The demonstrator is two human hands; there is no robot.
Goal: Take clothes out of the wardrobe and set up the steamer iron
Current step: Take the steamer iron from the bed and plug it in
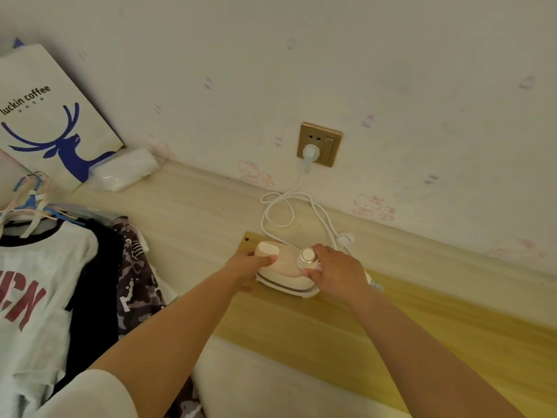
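A small cream steamer iron (286, 268) lies flat on a yellow-green wooden board (331, 333). My left hand (248, 267) grips its left side, thumb on top. My right hand (334, 273) holds the right end, fingers beside the round gold-rimmed dial (308, 255). The iron's white cord (280, 206) loops on the surface up to its plug (310, 153), which sits in a gold wall socket (319, 143). Clothes on hangers lie at the left: a pale T-shirt (33, 297) with red letters, a black garment (93, 291) and a camouflage-print one (137, 285).
A white paper bag (51, 116) with a blue deer logo leans on the wall at far left. A clear plastic packet (123, 170) lies beside it. Pale striped bedding (193, 212) lies between clothes and wall. A white cushion edge (271, 387) shows at the bottom.
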